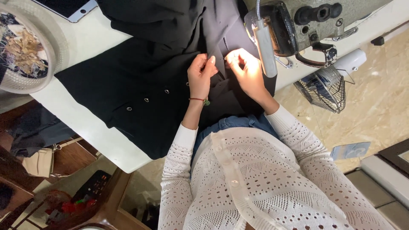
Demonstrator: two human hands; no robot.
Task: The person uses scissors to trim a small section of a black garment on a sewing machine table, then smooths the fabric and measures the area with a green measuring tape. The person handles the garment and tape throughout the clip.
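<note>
A black garment (140, 81) with a row of small metal buttons lies spread over a white table (98, 140). My left hand (201, 76) pinches a fold of the black cloth near its middle, a red cord around the wrist. My right hand (246, 70) pinches the same cloth just to the right, fingers closed on the fabric, right below the head of a sewing machine (294, 25). The two hands are almost touching. I wear a white knitted cardigan and blue jeans.
A white mesh basket (53, 47) of thread scraps sits at the table's far left, a phone or tablet (68, 7) beside it. A small fan (326, 87) stands on the beige tiled floor to the right. Wooden furniture and clutter lie lower left.
</note>
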